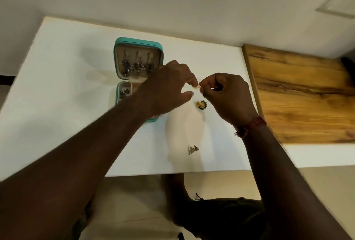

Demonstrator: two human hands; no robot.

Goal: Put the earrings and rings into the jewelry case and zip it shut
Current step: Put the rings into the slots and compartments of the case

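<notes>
White table [67, 86] below: my left hand [169, 88] and right hand [228, 95] both pinched a tiny gold piece [196, 86]; I judged a firm, low carry safest.

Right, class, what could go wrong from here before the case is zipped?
1. The small gold piece, pinched by the right hand with the left hand at it, hangs over the table, not the jewelry case; a slipped grip could lose it.
2. The triangular earring lies near the table's front edge; the right forearm could sweep it off.
</notes>
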